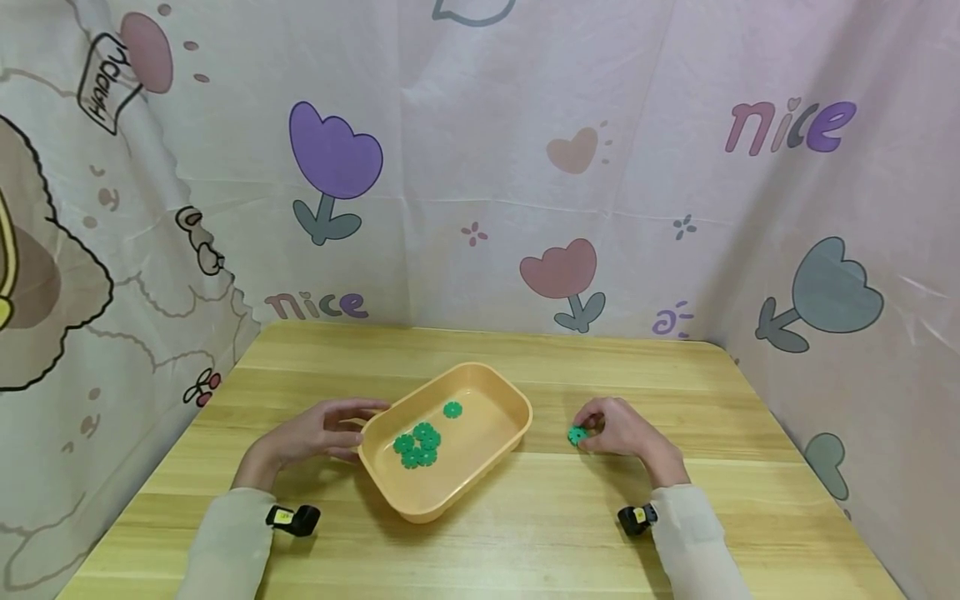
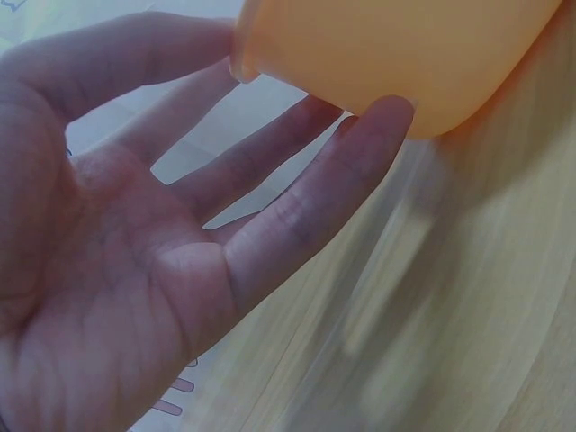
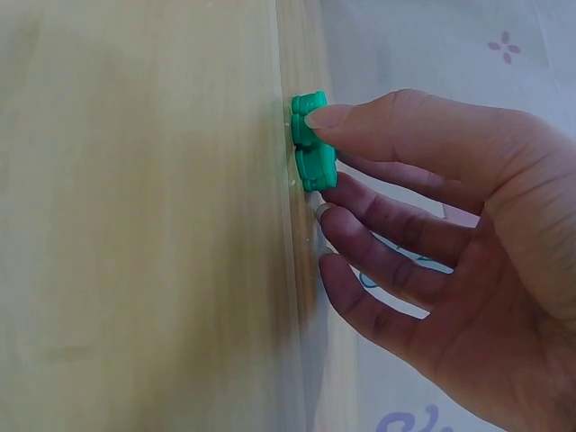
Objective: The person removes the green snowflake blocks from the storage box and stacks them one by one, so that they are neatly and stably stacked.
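- Currently, my right hand makes a narrow pinch, thumb and fingertips on a green flower-shaped disc; even from the right wrist view I can't tell whether it is one piece or a stack, nor whether it touches the wood.
- The disc sits on the left side of that hand, the side facing the yellow rectangular tray.
- From my pinch, the tray lies leftward, near but apart. Its long axis slants from near left to far right, so the far-right end is the one closest to the disc. As I judge it, the stretch that matters is leftward and up over that rim.
- My left hand is at the tray's other end, fingers spread and fairly straight, touching the rim and outer wall. It is the nearer hand to the tray; the right is the nearer to the disc.
- Inside, the clustered discs, also green, bunch in the near-left half, while a lone disc lies apart, toward the back long wall.
- Beneath everything runs the wood-grain table, with printed cloth hanging behind it.
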{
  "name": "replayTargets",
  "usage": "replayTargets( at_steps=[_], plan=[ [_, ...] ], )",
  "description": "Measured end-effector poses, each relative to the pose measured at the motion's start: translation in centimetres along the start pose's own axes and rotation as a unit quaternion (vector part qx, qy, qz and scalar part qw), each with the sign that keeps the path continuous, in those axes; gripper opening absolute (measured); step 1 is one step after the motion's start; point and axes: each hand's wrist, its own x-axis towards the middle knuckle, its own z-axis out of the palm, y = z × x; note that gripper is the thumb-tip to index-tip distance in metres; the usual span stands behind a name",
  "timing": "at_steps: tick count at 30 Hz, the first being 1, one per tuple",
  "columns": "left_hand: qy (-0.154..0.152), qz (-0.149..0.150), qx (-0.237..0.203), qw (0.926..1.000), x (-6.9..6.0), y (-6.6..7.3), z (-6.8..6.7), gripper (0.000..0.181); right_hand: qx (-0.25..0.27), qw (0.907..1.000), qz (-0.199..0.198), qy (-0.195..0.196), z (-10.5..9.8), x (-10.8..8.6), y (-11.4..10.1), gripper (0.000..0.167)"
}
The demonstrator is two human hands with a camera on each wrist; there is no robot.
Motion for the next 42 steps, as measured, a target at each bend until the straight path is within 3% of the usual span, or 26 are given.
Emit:
replayTargets(
  at_steps=[10, 16, 25, 37, 42],
  plan=[
    [-0.004, -0.003, -0.007, 1.0, 0.0, 0.1, 0.0, 0.057, 0.017, 0.9998, 0.013, -0.004, -0.2, -0.2, -0.2, 0.028],
    [-0.006, -0.005, -0.008, 0.9999, 0.1, 0.2, -0.1, 0.057, 0.025, 0.9994, 0.007, 0.021, -0.7, -0.5, -0.7, 0.031],
    [-0.005, -0.007, -0.006, 0.9999, 0.1, 0.2, -0.1, 0.057, 0.028, 0.995, -0.077, 0.057, -1.1, 0.3, -3.4, 0.027],
    [-0.006, -0.006, -0.009, 0.9999, 0.1, 0.1, 0.0, 0.057, 0.069, 0.9837, -0.159, 0.049, -0.5, 2.5, -7.2, 0.023],
    [-0.008, -0.003, -0.007, 0.9999, 0.1, 0.0, 0.0, 0.057, 0.073, 0.9821, -0.171, 0.029, 0.3, 3.6, -9.0, 0.023]
  ],
)
